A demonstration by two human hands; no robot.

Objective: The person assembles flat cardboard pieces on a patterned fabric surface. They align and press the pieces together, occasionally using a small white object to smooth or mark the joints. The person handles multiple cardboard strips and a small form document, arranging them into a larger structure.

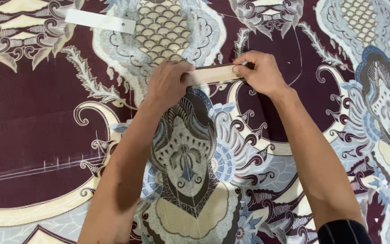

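two bare forearms come up from the lower edge of the view, both uncovered from wrist to near the elbow. the left hand (167, 83) wears nothing: no ring, no watch, no glove shows on it, and the left arm has no sleeve in sight. the right hand (262, 72) is equally bare, with no band at the wrist. only the right arm shows clothing: a dark sleeve (343, 232), near black with thin pale stripes running along it, pushed up so that its cuff edge sits high on the forearm at the bottom of the frame. the fingers (244, 61) carry no visible jewellery; the nails are too small to make out.
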